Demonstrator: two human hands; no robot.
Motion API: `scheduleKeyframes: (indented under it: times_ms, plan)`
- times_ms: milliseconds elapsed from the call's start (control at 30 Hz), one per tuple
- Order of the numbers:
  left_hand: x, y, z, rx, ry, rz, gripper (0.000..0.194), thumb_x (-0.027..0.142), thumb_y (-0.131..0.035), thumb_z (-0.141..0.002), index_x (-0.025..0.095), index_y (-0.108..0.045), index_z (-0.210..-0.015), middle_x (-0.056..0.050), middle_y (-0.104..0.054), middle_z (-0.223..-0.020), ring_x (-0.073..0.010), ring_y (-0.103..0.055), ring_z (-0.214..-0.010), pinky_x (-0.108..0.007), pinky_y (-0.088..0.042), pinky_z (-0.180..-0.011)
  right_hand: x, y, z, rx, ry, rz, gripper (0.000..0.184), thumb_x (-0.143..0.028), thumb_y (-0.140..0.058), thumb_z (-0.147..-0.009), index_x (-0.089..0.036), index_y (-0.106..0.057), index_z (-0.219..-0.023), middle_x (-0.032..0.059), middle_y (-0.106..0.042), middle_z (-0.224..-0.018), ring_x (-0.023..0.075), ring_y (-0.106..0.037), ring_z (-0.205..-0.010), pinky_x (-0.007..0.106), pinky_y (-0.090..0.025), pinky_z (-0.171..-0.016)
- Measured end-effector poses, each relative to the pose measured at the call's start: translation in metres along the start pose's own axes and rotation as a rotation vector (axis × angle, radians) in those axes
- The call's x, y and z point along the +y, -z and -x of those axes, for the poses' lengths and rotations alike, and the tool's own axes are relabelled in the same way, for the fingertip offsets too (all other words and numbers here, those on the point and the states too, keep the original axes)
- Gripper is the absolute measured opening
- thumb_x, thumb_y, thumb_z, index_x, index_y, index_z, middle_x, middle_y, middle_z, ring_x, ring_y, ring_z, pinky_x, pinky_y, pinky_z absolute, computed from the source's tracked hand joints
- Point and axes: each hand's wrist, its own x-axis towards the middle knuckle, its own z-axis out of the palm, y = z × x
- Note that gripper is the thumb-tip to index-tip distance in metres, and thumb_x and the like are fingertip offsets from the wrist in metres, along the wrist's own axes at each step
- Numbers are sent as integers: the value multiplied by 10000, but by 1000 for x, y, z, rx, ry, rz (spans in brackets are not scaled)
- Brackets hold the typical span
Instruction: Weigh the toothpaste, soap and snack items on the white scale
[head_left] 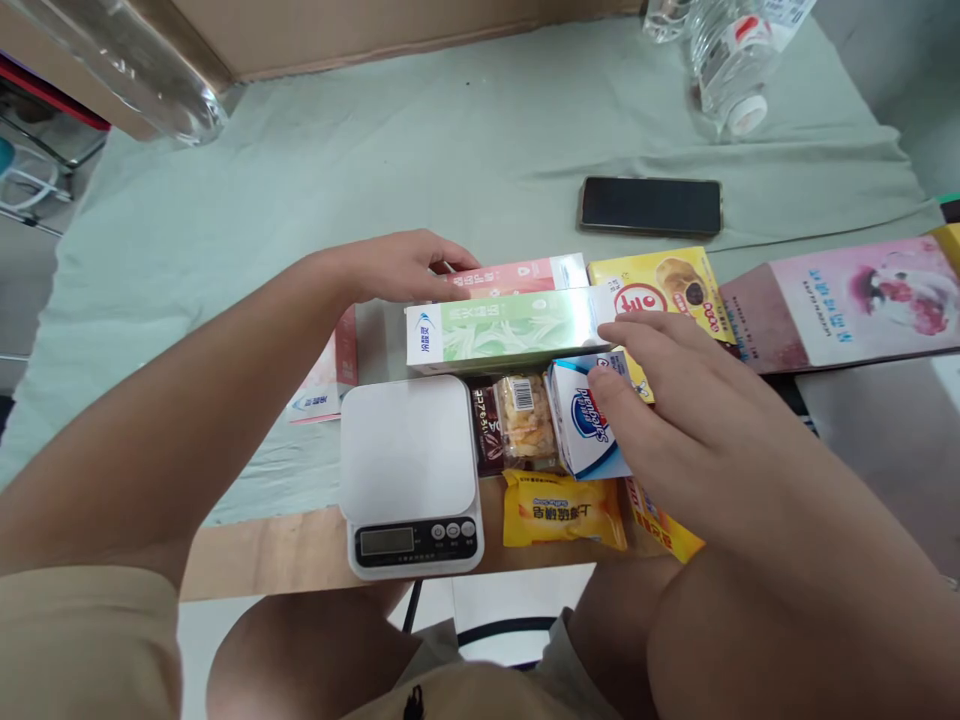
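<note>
My left hand (397, 268) is closed around the left end of a pink toothpaste box (536, 272), its thumb and fingers on either side. In front of that lies a green toothpaste box (517, 328). My right hand (675, 410) is stretched out, with fingertips at the green box's right end and the thumb over a blue-and-white soap box (585, 425). Left of the soap box sit a clear-wrapped snack (525, 425) and a dark brown packet (489, 425). A yellow soap packet (562, 512) lies nearer me, beside a white kitchen scale (409, 450).
A black phone (651, 205) lies beyond the boxes. A yellow snack box (660, 275) and a long pink-and-white box (862, 295) extend rightward. Another pink box (330, 375) lies behind the scale. Clear bottles (731, 65) stand at the back right, a clear plastic cylinder (142, 70) back left.
</note>
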Motion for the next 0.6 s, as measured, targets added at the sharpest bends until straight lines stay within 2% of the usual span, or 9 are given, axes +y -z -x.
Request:
scheduleKeyframes:
  times_ms: [100, 167, 233, 300, 367, 433, 500, 567, 600]
  plan:
    - [3, -2, 1, -19, -17, -47, 278, 235, -824, -722, 270, -842, -997, -42, -769, -962, -264, -758, -964, -429, -595, -924, -1, 0, -4, -46, -47, 11, 330, -307, -378, -1017, -208, -689, -1065, 200, -706, -1296, 385, -704, -1193, 617, -583, -1011]
    - [8, -3, 2, -17, -27, -99, 271, 250, -801, -756, 281, -834, -1023, -35, -775, -1001, -256, -755, -974, -430, -593, -940, -2, 0, -5, -26, -76, -2, 324, -361, -412, -1009, -204, -687, -1077, 191, -708, -1292, 395, -682, -1236, 629, -559, -1044]
    - [14, -3, 9, 87, -42, -127, 256, 214, -787, -786, 266, -822, -1035, -34, -778, -1036, -242, -739, -981, -434, -575, -971, -4, -1, -4, 38, -82, -27, 346, -425, -443, -1003, -212, -686, -1125, 171, -712, -1288, 393, -669, -1251, 630, -548, -1051]
    - [18, -2, 27, 306, -119, -89, 210, 128, -760, -811, 220, -804, -994, -41, -773, -1020, -210, -710, -952, -404, -558, -968, -7, 0, -2, 102, -56, -55, 362, -451, -465, -996, -221, -680, -1176, 154, -712, -1292, 375, -674, -1225, 599, -560, -1026]
    - [15, -1, 57, 544, -291, 23, 186, 39, -723, -812, 187, -775, -913, -34, -749, -929, -168, -673, -866, -337, -545, -884, -12, 2, 2, 152, -11, -79, 366, -444, -475, -995, -226, -671, -1214, 147, -707, -1298, 359, -677, -1202, 566, -576, -990]
    - [3, -4, 95, 748, -496, 180, 191, 9, -713, -787, 185, -751, -851, -12, -692, -805, -141, -631, -754, -291, -510, -758, -19, 5, 6, 187, 39, -99, 379, -441, -471, -1003, -227, -664, -1250, 144, -697, -1310, 351, -673, -1206, 548, -586, -973]
    - [-19, -15, 135, 972, -614, 336, 145, 66, -704, -791, 188, -758, -850, -5, -659, -742, -143, -611, -700, -296, -504, -718, -30, 6, 10, 170, 105, -116, 424, -460, -466, -1007, -215, -659, -1295, 148, -692, -1330, 352, -670, -1216, 543, -597, -958]
    - [-44, -36, 168, 1197, -570, 482, 89, 109, -705, -754, 180, -741, -792, 2, -632, -692, -133, -585, -636, -286, -472, -648, -48, 3, 14, 141, 180, -134, 473, -465, -468, -1006, -180, -657, -1332, 162, -693, -1355, 358, -666, -1235, 544, -604, -958]
    - [-56, -50, 180, 1282, -440, 535, 74, 120, -682, -770, 180, -725, -776, -5, -642, -708, -133, -595, -664, -281, -471, -657, -58, -2, 16, 131, 219, -143, 481, -450, -471, -1009, -160, -655, -1345, 171, -695, -1363, 357, -664, -1248, 539, -605, -969]
